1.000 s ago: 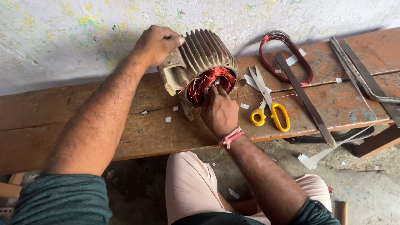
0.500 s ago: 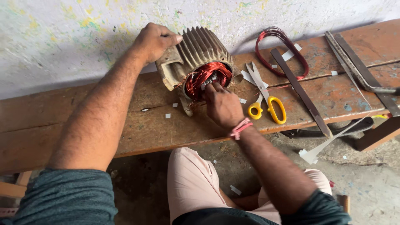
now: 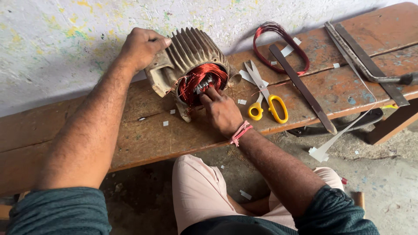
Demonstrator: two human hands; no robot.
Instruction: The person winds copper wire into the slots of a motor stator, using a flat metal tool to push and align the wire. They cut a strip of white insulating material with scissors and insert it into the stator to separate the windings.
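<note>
Motor stator point(image 3: 191, 61) — one — two hands, right point(image 3: 222, 111) seemingly inside.

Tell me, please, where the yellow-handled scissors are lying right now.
In the head view the scissors lie on the wooden bench, just right of the right hand and left of the long flat metal strip.

ribbed metal motor housing point(image 3: 193, 50): dull grey-beige, pale and dusty
copper wire windings point(image 3: 196, 78): bright reddish-orange, glossy
loose coil of wire point(image 3: 278, 48): dark red
scissors with plastic handles point(image 3: 266, 101): yellow handles, silvery blades
long flat metal strip point(image 3: 302, 89): dark grey-brown
worn wooden bench point(image 3: 143, 135): reddish brown, with bluish-grey stains at the right end
thread band on the right wrist point(image 3: 240, 132): pink
plastered wall point(image 3: 65, 35): off-white, speckled yellow and green
sleeves point(image 3: 61, 211): dark teal
trousers point(image 3: 200, 191): pale pink
paper scraps point(image 3: 165, 123): white
</note>
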